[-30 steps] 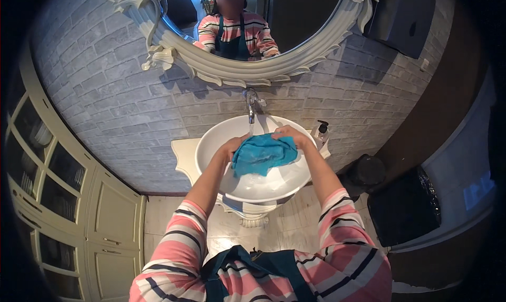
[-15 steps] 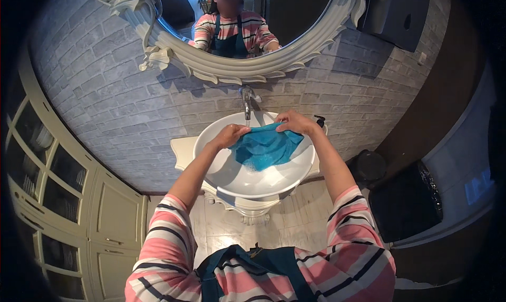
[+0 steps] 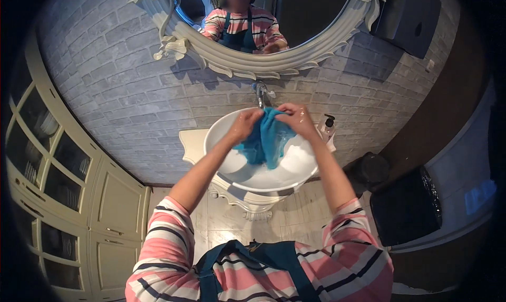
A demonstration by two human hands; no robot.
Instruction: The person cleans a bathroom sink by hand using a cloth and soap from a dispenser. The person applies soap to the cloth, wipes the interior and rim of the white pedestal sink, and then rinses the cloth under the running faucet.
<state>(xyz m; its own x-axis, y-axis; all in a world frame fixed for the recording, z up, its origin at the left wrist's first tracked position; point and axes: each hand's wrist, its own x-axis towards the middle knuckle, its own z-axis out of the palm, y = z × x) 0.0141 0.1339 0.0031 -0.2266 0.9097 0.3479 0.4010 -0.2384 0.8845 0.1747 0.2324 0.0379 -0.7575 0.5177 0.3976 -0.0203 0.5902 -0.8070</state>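
A wet blue cloth (image 3: 269,141) hangs in gathered folds from both my hands over the white oval basin (image 3: 253,185). My left hand (image 3: 246,125) pinches its upper edge from the left, fingers closed. On the other side my right hand (image 3: 297,118) grips the same edge, close to the left one. Just behind the cloth's top stands the chrome tap (image 3: 260,93), its spout end partly hidden by cloth and fingers. Drops glisten on my right hand.
To the right of the basin stands a soap bottle with a black pump (image 3: 328,125). An ornate framed mirror (image 3: 253,62) hangs above the tap. Cream glass-fronted cabinets (image 3: 113,202) line the left; a black bin (image 3: 406,209) is on the right.
Both hands have moved up toward the tap and nearer each other. The cloth, spread wide before, is now bunched into narrow folds. The view has shifted, so the soap bottle shows more fully.
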